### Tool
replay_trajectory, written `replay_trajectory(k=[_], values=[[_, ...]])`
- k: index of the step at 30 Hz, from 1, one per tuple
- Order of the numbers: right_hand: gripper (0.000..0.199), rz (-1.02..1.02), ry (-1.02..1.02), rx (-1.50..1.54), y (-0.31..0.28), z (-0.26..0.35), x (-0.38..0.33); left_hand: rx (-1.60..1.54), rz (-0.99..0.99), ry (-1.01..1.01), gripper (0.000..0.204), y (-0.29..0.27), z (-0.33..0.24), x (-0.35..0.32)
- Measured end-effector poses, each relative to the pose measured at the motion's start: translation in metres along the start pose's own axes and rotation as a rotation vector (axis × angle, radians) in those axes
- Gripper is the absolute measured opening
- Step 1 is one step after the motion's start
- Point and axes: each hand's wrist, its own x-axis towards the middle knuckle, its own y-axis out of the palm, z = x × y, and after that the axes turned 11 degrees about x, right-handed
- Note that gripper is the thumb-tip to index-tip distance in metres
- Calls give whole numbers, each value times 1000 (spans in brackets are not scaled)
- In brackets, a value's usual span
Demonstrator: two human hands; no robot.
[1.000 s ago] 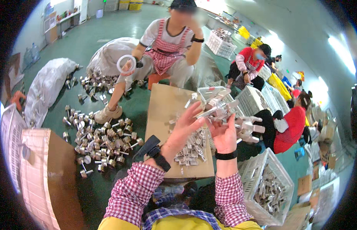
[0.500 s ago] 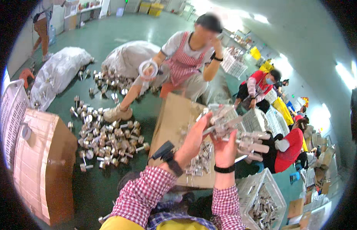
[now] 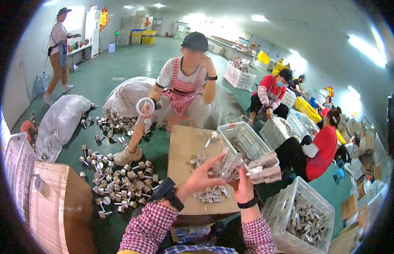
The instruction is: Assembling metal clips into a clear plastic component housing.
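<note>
My left hand (image 3: pixel 202 175) and my right hand (image 3: pixel 244 187) are raised above a cardboard surface and close together. Between them they hold a bundle of silvery metal fittings (image 3: pixel 264 167), long and flat, which points off to the right. The left fingers press on the bundle's near-left side. My right hand grips it from below, thumb up. Loose metal fittings of similar look (image 3: pixel 212 194) lie on the cardboard (image 3: pixel 182 148) beneath my hands, partly hidden by them. A single small fitting (image 3: pixel 211 139) lies farther back on it.
A white crate of fittings (image 3: pixel 281 237) stands at lower right, another crate (image 3: pixel 224 134) beyond the cardboard. Round-headed metal parts (image 3: pixel 125 182) cover the floor at left, near a cardboard box (image 3: pixel 48 203). A person holding a tape roll (image 3: pixel 145 107) sits opposite; others work at right.
My view has tilted up and shows more of the room. My hands, still around the bundle of fittings, appear lower and slightly farther apart. A person at far left has come into fuller view.
</note>
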Motion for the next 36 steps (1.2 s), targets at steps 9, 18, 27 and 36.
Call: replay_trajectory(k=[9,18,27,36], values=[[45,10,341,242,-7,-12,24,126,-87,11,85,-12,-1,-5],[43,-133,52,26,23,-40,36,439,-516,194,70,6,18,8],[54,-76,-631,-532,24,-53,25,860,-452,162,79,27,-3,-3],[51,-233,-548,-363,34,-35,26,240,-274,-12,74,25,-3,-9]])
